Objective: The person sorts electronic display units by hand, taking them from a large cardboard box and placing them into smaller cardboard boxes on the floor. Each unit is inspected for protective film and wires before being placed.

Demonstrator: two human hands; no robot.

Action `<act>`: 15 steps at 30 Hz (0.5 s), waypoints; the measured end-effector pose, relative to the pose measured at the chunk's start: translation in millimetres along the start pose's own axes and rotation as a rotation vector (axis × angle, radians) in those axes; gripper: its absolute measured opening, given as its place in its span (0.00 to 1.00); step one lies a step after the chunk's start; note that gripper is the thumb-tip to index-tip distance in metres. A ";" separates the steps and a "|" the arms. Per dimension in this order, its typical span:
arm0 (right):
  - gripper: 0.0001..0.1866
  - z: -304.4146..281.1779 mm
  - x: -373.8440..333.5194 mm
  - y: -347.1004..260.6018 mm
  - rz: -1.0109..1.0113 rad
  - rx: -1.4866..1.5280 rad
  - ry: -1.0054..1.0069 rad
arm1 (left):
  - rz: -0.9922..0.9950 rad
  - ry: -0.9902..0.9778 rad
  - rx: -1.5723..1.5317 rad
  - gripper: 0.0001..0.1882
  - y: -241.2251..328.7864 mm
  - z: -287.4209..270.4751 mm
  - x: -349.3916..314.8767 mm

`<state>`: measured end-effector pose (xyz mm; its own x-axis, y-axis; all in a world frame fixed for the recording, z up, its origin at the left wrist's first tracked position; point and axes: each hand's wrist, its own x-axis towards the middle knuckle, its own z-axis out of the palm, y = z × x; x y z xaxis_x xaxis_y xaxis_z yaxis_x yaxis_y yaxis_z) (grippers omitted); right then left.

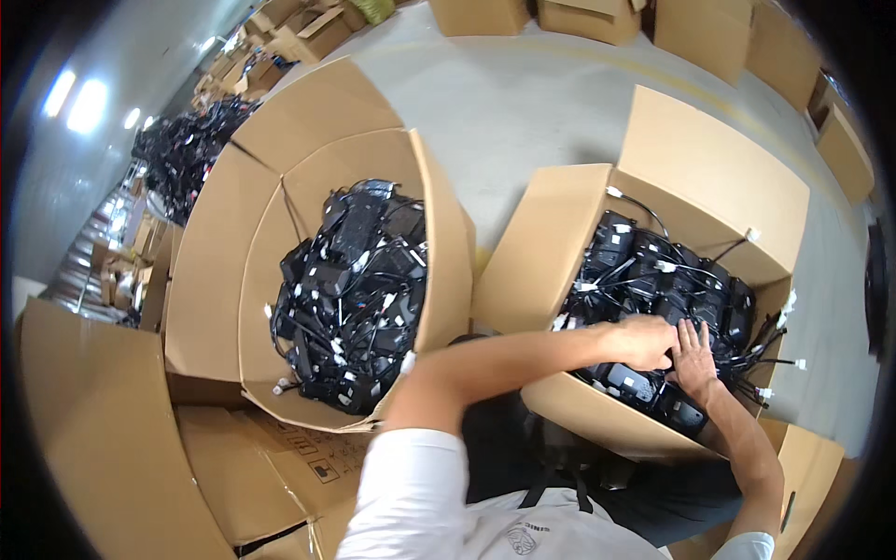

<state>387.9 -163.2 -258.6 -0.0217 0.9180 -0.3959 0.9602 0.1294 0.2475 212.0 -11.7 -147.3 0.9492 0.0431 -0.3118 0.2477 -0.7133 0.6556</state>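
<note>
Both of my hands reach into the open cardboard box (560,243) on the right, which is full of black power adapters (653,271) with tangled black cables and white tags. My left hand (644,341) is curled over the adapters near the box's front, fingers closed on one of them. Right beside it, my right hand (695,353) lies flat with fingers spread, pressing on the adapters. A second open box (233,280) on the left holds a similar heap of black adapters (359,289) and cables.
Flattened cardboard (103,429) lies at the lower left. More brown boxes (709,33) line the far side of the grey floor (523,103). A loose pile of black adapters (187,149) sits at the upper left.
</note>
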 end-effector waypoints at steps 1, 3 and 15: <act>0.57 -12.3 3.0 -1.7 -0.002 0.028 -0.022 | 0.005 0.082 -0.008 0.20 10.0 -39.3 -41.6; 0.55 -32.0 -2.2 -2.0 -0.054 0.079 0.015 | 0.164 0.469 -0.202 0.20 -5.1 -84.2 -128.2; 0.36 -67.4 -72.4 6.3 0.083 0.476 0.059 | -1.597 1.177 -0.295 0.42 -338.0 22.1 -501.4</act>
<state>376.7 -203.7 -168.8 0.0574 0.9395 -0.3378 0.9798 -0.1179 -0.1615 -352.0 192.3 -227.8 -0.5092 0.8415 -0.1805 0.7406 0.5352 0.4063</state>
